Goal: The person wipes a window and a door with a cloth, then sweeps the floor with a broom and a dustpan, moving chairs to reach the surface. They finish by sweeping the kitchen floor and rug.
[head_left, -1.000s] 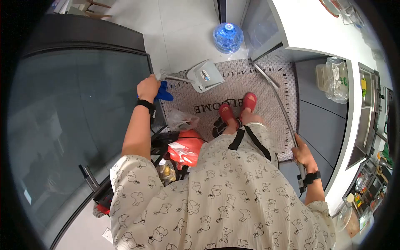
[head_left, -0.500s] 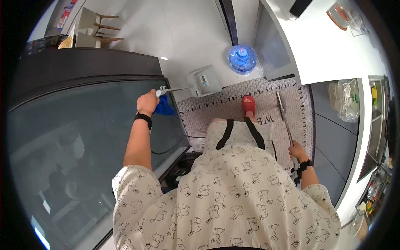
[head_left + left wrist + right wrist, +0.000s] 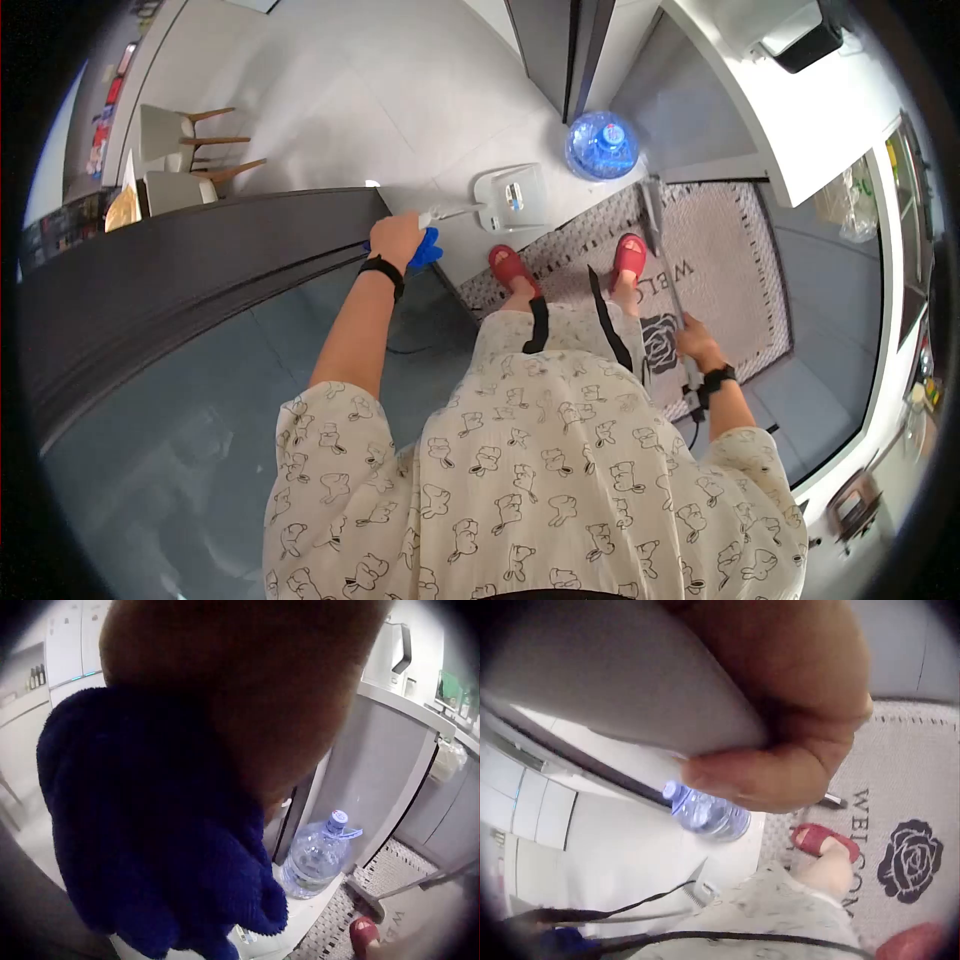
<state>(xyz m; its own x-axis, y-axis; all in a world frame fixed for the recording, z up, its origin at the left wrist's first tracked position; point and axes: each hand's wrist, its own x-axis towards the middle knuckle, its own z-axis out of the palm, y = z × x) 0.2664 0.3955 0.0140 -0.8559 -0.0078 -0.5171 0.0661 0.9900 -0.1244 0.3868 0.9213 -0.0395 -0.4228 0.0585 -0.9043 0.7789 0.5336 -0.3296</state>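
In the head view my left hand [image 3: 397, 240] grips the handle of a light grey dustpan [image 3: 512, 198], which is over the pale tiles beyond the doormat. A fluffy blue cloth [image 3: 427, 250] hangs at the same hand and fills much of the left wrist view, where the fingers are mostly hidden. My right hand [image 3: 700, 343] holds the long grey handle of a broom [image 3: 672, 275] whose head is by the mat's far edge. Close up in the right wrist view, curled fingers [image 3: 802, 765] wrap the thick grey handle [image 3: 630, 682].
A large blue water bottle [image 3: 601, 147] stands just beyond the WELCOME doormat [image 3: 735, 260]. Red slippers [image 3: 629, 258] are on the person's feet. A dark glass-panelled door [image 3: 230, 400] is at left, chairs [image 3: 165, 135] farther off, and a white counter [image 3: 800, 130] at right.
The person has stepped forward and turned. The dustpan has passed from the mat to over the tiles, and the broom has come along in the right hand. The bags at left have left view.
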